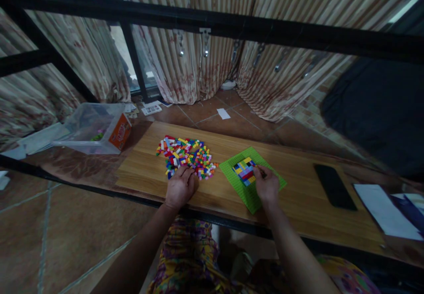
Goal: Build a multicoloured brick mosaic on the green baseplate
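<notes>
A loose heap of small toy building bricks (190, 152) in many colours lies on the wooden board. My left hand (181, 187) rests at the heap's near edge, back upward, its fingers curled down; whatever they hold is hidden. To the right lies a green studded baseplate (253, 201), turned at an angle. On it sits a flat patch of joined bricks (244, 170) in yellow, blue, red and other colours. My right hand (266, 183) is over the plate, thumb and fingers pinched at the patch's right edge; I cannot make out what is between them.
The wooden board (142, 166) lies on a dark-framed table. A clear plastic box (96, 146) with an orange label stands at the left. A black phone-like slab (334, 185) and white papers (386, 210) lie at the right. A dark bar (212, 17) crosses above, before striped curtains (198, 73).
</notes>
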A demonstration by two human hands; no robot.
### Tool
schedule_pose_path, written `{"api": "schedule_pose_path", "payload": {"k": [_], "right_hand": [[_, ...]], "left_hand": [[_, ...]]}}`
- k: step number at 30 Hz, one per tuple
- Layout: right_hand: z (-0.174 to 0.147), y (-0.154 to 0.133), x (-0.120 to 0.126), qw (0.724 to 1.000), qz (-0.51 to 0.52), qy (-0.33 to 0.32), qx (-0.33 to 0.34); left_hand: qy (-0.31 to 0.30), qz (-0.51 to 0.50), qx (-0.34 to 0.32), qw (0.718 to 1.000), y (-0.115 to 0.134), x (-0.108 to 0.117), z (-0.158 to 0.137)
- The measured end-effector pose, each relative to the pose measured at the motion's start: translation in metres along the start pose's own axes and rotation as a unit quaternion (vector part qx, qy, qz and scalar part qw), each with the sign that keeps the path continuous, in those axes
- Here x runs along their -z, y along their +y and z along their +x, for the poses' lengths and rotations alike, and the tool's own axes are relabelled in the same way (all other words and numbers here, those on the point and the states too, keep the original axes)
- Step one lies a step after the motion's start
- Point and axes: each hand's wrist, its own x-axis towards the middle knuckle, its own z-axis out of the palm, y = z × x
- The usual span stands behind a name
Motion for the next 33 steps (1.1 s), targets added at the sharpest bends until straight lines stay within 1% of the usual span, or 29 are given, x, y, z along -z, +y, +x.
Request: {"api": "schedule_pose_path", "payload": {"k": [4,8,11,13,16,19,23,25,27,30,33], "right_hand": [[-0.002,-0.003,-0.002,1.0,-0.006,0.017,-0.011],[0.002,-0.002,0.002,1.0,0.001,-0.013,-0.028],[0.002,0.001,0.006,0.999,0.016,-0.033,-0.028],[-0.001,0.002,0.008,0.999,0.035,-0.021,-0.019],[-0.01,0.0,0.013,0.998,0.05,0.027,0.005],[-0.024,-0.003,0.021,0.996,0.042,0.057,0.059],[-0.049,-0.006,0.031,0.988,-0.011,0.074,0.137],[-0.067,-0.009,0.031,0.984,-0.023,0.052,0.166],[-0.086,-0.014,0.026,0.98,-0.015,0.004,0.198],[-0.111,-0.025,0.011,0.966,0.029,-0.094,0.238],[-0.122,-0.036,-0.004,0.954,0.06,-0.147,0.256]], "left_hand": [[-0.002,-0.006,0.001,1.0,0.001,0.001,0.001],[0.011,-0.025,-0.01,1.0,0.0,0.002,-0.001],[0.035,-0.05,-0.021,0.998,-0.001,0.002,-0.002],[0.052,-0.064,-0.026,0.996,-0.001,0.001,-0.003],[0.08,-0.078,-0.022,0.993,0.0,0.004,-0.005],[0.12,-0.08,0.018,0.989,-0.002,0.012,-0.012],[0.152,-0.053,0.109,0.981,-0.018,0.031,-0.028],[0.144,-0.041,0.148,0.978,-0.029,0.039,-0.035],[0.125,-0.038,0.173,0.976,-0.038,0.043,-0.036],[0.091,-0.044,0.18,0.979,-0.045,0.045,-0.029],[0.056,-0.047,0.171,0.983,-0.045,0.043,-0.016]]}}
